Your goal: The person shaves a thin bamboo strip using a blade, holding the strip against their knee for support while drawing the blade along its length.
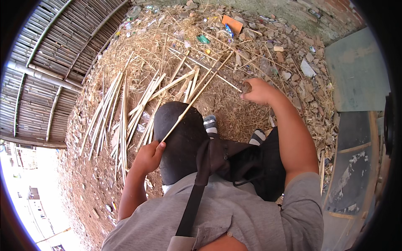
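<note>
left hand (148, 157): lower, fingers curled | right hand (260, 91): farther forward, curled

Your left grip (148, 157) pinches the near end of a pale strip (181, 117), slanting forward and rightward from it across your knee (168, 121). Ahead of this grip, loose strips (124, 121) lie on littered ground (88, 180). Your right grip (259, 91), farther forward, encloses a dark object (246, 88), kind unclear.
</note>
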Motion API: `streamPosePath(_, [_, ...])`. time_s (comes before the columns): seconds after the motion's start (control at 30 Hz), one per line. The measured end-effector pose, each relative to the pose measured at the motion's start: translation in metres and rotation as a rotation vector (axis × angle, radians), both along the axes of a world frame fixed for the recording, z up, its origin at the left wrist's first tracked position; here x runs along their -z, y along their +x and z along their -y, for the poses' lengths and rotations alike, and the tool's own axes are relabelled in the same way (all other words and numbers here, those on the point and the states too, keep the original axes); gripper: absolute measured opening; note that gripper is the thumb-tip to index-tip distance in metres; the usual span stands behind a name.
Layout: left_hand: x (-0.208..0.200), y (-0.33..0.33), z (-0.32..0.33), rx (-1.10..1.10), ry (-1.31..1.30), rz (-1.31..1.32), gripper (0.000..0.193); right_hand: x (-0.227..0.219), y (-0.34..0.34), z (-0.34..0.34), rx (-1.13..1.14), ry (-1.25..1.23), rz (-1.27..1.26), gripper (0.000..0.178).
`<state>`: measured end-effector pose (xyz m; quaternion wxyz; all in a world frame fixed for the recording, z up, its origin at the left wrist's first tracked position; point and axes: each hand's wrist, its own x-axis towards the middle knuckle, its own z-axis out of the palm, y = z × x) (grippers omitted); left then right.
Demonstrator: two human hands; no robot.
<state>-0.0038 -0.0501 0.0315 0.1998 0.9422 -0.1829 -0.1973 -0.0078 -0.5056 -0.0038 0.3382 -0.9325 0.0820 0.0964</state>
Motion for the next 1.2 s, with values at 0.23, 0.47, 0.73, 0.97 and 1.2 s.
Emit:
streamPosePath(0.23, [-0.002, -0.004, 0.006, 0.048, 0.055, 0.08, 0.054, -0.025, -0.014, -0.057, -0.353, -0.141, -0.065, 0.043])
streamPosePath(0.47, [0.0, -0.004, 0.005, 0.039, 0.102, 0.101, 0.055, -0.002, 0.003, 0.0, 0.069, -0.014, 0.011, 0.051])
streamPosePath(0.73, [0.003, -0.006, 0.005, 0.025, 0.065, 0.074, 0.054, -0.017, -0.018, -0.05, -0.31, -0.066, -0.019, 0.038])
streamPosePath(0.97, [-0.001, -0.006, 0.007, 0.033, 0.107, 0.102, 0.055, -0.01, -0.005, -0.005, 0.011, -0.038, 0.035, 0.039])
streamPosePath(1.2, [0.002, -0.007, 0.005, 0.036, 0.089, 0.114, 0.055, -0.023, -0.017, -0.055, -0.344, -0.101, -0.012, 0.035])
